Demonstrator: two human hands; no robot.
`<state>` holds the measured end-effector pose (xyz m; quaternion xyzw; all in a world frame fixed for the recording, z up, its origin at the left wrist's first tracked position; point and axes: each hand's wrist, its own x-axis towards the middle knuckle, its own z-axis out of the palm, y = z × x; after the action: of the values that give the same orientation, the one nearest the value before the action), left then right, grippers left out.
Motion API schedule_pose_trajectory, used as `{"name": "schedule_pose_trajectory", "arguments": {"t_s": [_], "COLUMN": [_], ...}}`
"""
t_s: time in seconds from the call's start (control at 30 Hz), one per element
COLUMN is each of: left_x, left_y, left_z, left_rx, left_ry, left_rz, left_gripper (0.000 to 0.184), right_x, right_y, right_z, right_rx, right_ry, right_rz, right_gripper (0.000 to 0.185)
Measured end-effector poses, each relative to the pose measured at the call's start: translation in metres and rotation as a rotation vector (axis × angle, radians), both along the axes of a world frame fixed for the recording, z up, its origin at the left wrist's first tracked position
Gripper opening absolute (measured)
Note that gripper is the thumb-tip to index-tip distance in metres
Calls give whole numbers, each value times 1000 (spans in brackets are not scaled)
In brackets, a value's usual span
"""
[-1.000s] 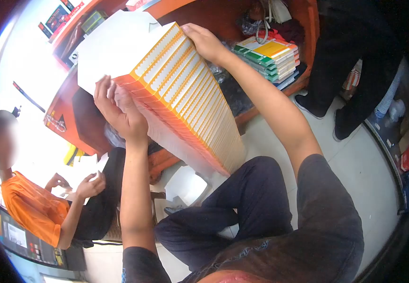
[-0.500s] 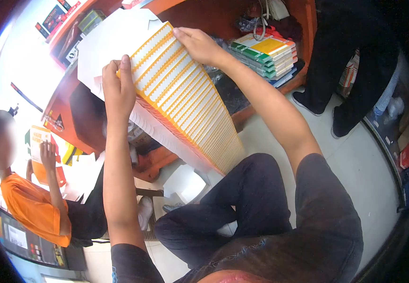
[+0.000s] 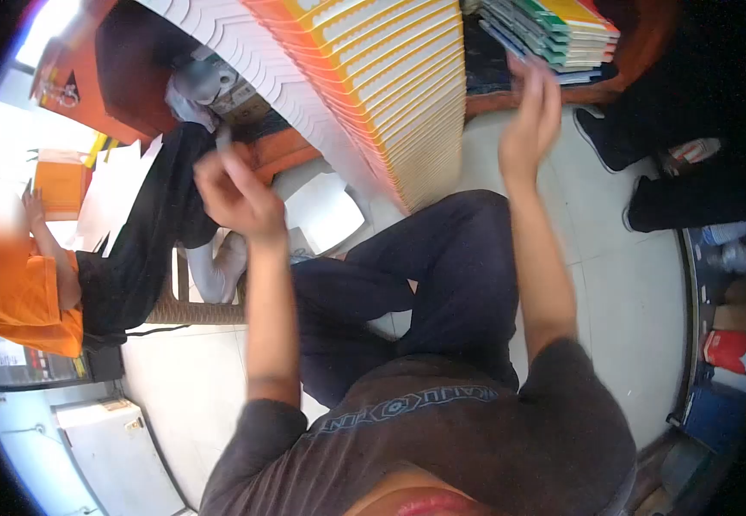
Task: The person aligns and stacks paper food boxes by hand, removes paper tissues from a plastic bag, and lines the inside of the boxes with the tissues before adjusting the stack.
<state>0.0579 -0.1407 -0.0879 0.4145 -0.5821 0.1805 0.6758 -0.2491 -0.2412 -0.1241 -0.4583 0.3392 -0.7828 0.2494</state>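
Observation:
A tall stack of flat white cards with yellow scalloped edges (image 3: 390, 82) rises in front of me, its top out of view. My left hand (image 3: 240, 193) is in the air to the left of the stack, fingers loosely bent and apart, slightly blurred, with nothing visible in it. On the other side, my right hand (image 3: 530, 125) is raised with its fingers stretched upward, also blurred and holding nothing I can see. Neither hand touches the stack.
At left, a person in an orange shirt (image 3: 24, 292) sits holding an orange-and-white carton (image 3: 59, 185). Green and yellow flat boxes (image 3: 562, 34) lie piled on the orange shelf (image 3: 648, 56). Another person's dark trousers (image 3: 691, 189) are at right. A white stool-like object (image 3: 326, 211) is beyond my knees.
Both hands have let go of the stack's upper edges and come down and apart. My view has tilted downward, so the stack's top has left the frame.

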Motion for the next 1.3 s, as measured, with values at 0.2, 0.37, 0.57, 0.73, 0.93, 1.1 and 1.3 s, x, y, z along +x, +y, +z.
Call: {"name": "schedule_pose_trajectory", "arguments": {"t_s": [0.2,0.37,0.57,0.73,0.93,1.1,1.3], "left_x": [122,155,144,95,21,-54,-91], "left_y": [47,16,24,130,247,236,195], "left_z": [-280,-349,-316,-194,-107,-81,-10], "left_rx": [1572,1955,1353,718,348,99,-37], "left_ry": [73,-85,424,475,76,271,-7], "left_rz": [571,549,622,649,590,74,-193], "left_gripper": [59,77,37,25,36,33,61], "right_x": [1,2,9,18,72,93,70], "right_y": [173,182,191,207,272,302,276], "right_z": [-151,-137,-136,-124,-32,-25,94], "right_rx": [263,230,252,306,-224,-214,-205], "right_ry": [321,881,921,692,841,1025,985], "right_rz": [-80,-7,-62,-22,360,674,314], "right_gripper": [19,13,9,8,27,35,39]}}
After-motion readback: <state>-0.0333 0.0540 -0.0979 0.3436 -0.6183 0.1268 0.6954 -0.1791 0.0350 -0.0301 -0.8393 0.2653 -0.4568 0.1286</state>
